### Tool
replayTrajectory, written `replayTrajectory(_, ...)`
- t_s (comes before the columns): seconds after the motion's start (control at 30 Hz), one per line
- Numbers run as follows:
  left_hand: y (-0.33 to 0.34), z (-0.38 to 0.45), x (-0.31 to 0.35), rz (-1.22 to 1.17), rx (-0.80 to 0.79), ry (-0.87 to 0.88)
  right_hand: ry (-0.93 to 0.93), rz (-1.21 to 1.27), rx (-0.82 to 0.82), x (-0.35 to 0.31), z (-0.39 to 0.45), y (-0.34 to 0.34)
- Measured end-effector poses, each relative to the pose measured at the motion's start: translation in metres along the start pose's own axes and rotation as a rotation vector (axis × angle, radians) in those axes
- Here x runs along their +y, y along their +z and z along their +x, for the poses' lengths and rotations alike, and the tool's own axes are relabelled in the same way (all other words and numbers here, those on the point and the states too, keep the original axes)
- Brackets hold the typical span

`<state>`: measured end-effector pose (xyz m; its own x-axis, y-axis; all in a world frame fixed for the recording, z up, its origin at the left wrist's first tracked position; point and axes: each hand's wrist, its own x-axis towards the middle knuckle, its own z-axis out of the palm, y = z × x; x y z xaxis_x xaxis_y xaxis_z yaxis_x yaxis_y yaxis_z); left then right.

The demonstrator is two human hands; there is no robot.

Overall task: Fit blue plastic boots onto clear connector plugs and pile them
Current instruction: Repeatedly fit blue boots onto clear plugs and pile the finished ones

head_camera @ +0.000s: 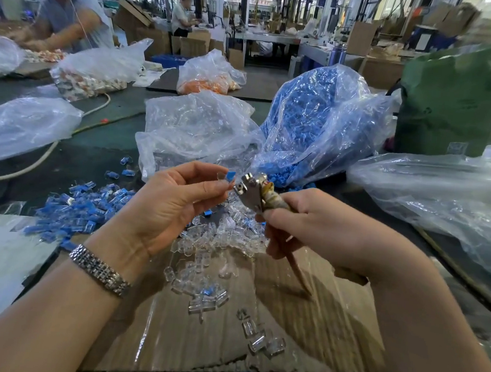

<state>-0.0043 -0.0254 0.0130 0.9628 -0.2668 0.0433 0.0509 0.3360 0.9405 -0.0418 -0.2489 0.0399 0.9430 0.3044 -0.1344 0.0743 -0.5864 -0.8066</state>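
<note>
Left hand [174,200]: palm up, thumb and forefinger pinching a clear connector plug [220,180] with a blue boot [231,176] at its far end; how far the boot is seated cannot be told.

Right hand [303,220]: fingers wrapped round the taped handle of a metal pressing tool [251,190], its head just beside the plug, at 3 o'clock of it.

Step in hand, as judged: seating the boot with the tool. Keep the plug square to the tool head, hold the pinch firm, press straight so the boot does not skew.

Finished pile [79,210]: booted plugs, at 9 o'clock of the left hand, on the counter [92,154].

Loose clear plugs [225,231]: heap under the hands, spilling toward 6 o'clock over a cardboard sheet [299,333].

Bag of blue boots [312,126]: at 12 o'clock, mouth open toward the hands.

Bag of clear plugs [196,128]: at 11 o'clock.

Empty-looking plastic bag [451,198]: at 3 o'clock, crowding the right elbow.

Obstructions: scattered plugs beneath the hands may catch a dropped piece.
</note>
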Motion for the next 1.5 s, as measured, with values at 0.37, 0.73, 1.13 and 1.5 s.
replayTrajectory(0.37,0.009,-0.004,-0.006,0.204,0.06,0.175,0.02,-0.036,-0.011,-0.011,-0.001,0.009)
replayTrajectory(0.73,0.016,-0.001,-0.014,0.201,0.089,0.184,0.034,-0.028,-0.048,-0.011,-0.002,0.007)
replayTrajectory(1.13,0.011,0.0,-0.018,0.302,0.111,0.221,-0.023,-0.114,0.014,-0.004,0.008,0.018)
replayTrajectory(1.5,-0.034,0.008,-0.001,0.921,0.348,0.251,-0.07,-0.557,-0.142,0.0,-0.008,0.004)
